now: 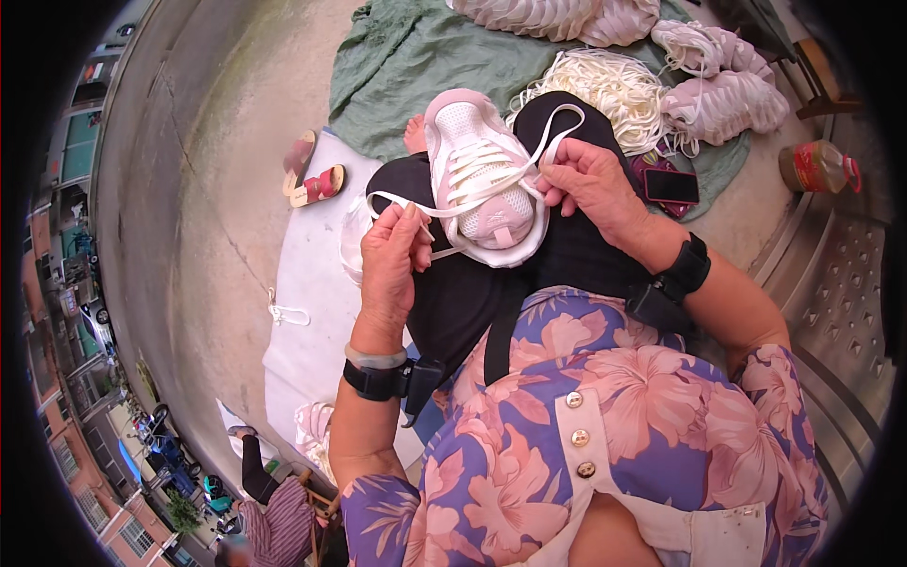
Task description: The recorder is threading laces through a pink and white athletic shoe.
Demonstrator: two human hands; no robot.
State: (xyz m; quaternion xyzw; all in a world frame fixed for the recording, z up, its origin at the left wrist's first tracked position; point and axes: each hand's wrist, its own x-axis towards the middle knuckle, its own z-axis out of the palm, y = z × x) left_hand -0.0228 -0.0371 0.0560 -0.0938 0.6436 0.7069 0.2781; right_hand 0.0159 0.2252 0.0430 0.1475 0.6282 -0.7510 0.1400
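A pale pink and white sneaker [463,137] rests on my lap, its toe pointing away from me and its tongue nearest me. White lace is threaded across its front in several rows. My left hand [392,248] is closed in a pinch on the lace [402,200] at the left of the shoe. On the other side, my right hand [593,189] pinches the lace too, close to the shoe's right edge. From the right hand a loop of lace arches upward, and one strand runs across the shoe between both hands.
Beyond my knees lie a heap of white laces [600,90] and several pink sneakers [723,104] on a green cloth [397,71]. At right are a phone [670,186] and a plastic bottle [814,168]. Red sandals [316,186] lie left. Another person [279,520] sits at lower left.
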